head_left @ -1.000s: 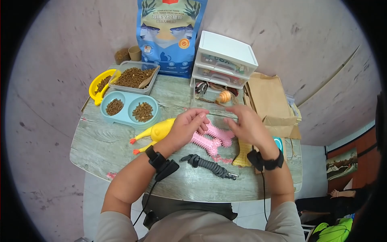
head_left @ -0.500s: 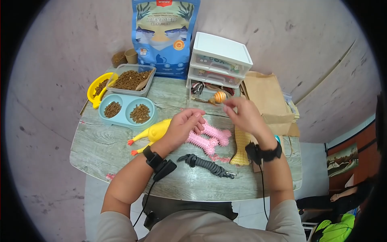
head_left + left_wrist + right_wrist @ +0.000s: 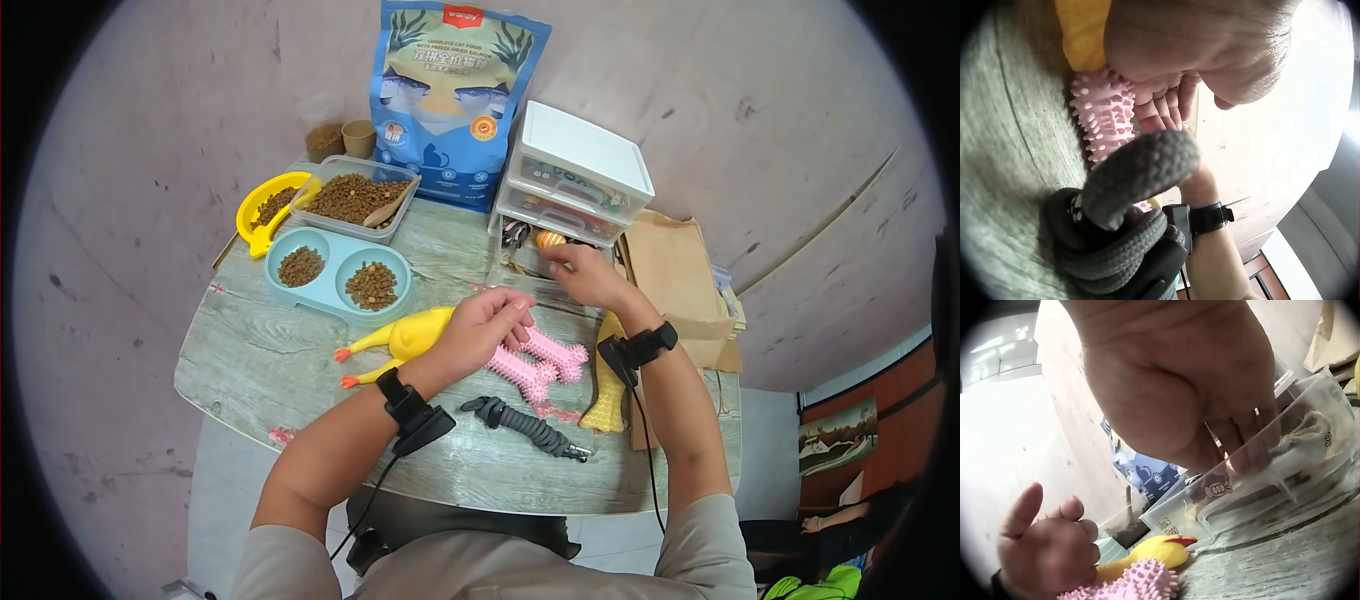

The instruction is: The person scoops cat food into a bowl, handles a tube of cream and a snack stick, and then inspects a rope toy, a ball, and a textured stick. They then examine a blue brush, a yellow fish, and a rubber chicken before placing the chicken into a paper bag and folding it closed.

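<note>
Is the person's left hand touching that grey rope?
Apart: the head view shows bare tabletop between the left hand and the coiled grey rope.

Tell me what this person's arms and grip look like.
The sleeves are short and greyish-beige. Each arm has a black wrist strap with a boxy black device and thin black cable. Left grip and right grip are ungloved.

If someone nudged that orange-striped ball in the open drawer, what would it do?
The orange-striped ball looks round, so it would probably roll. The clear drawer has raised walls, which would likely stop it going far. It looks small beside the right hand, so it may be easy to lift.
</note>
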A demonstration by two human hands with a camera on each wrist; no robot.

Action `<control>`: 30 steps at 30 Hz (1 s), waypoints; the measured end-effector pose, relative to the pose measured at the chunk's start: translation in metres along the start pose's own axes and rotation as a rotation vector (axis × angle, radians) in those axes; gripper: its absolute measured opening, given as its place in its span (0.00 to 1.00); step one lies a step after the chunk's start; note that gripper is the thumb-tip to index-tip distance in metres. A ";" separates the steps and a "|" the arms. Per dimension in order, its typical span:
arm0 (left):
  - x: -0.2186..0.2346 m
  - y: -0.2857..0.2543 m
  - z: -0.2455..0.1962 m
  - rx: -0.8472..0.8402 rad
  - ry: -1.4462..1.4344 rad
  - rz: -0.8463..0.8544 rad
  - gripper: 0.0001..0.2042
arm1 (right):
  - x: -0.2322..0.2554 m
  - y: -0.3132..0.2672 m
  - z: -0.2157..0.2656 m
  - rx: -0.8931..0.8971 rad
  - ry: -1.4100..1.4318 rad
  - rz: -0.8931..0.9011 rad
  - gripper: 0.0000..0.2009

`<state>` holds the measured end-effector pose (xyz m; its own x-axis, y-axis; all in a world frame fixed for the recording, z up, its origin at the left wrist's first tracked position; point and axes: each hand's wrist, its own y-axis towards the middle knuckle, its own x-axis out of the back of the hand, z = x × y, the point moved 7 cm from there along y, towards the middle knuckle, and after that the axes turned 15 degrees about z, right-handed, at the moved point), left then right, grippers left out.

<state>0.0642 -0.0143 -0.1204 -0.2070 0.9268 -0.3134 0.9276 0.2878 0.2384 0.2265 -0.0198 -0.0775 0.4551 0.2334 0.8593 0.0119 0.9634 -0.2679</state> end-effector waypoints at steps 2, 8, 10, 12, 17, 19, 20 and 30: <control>-0.001 0.000 -0.001 -0.006 -0.001 0.003 0.12 | 0.007 -0.001 0.006 -0.060 0.017 0.028 0.17; -0.001 0.000 -0.003 0.032 0.031 0.024 0.13 | 0.011 -0.003 0.000 0.058 -0.036 -0.189 0.14; -0.001 0.000 -0.002 0.032 0.025 0.023 0.13 | 0.011 -0.012 0.010 0.063 -0.048 -0.180 0.13; -0.001 -0.001 0.000 0.038 0.011 0.020 0.13 | 0.017 -0.034 0.031 0.148 -0.193 -0.277 0.15; -0.001 0.000 -0.002 0.034 0.041 0.044 0.13 | 0.004 -0.100 0.086 0.215 -0.102 -0.251 0.13; -0.001 0.000 -0.003 0.034 0.044 0.037 0.13 | -0.015 -0.123 0.101 0.215 0.005 -0.102 0.11; -0.001 0.000 -0.003 0.032 0.049 0.032 0.13 | -0.028 -0.131 0.106 0.230 0.035 -0.007 0.10; -0.003 -0.002 -0.007 0.032 0.026 0.021 0.13 | -0.092 -0.141 0.100 0.276 -0.138 0.106 0.13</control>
<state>0.0611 -0.0162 -0.1131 -0.1952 0.9385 -0.2847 0.9412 0.2608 0.2146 0.0944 -0.1637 -0.0750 0.3158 0.3322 0.8888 -0.2799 0.9276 -0.2473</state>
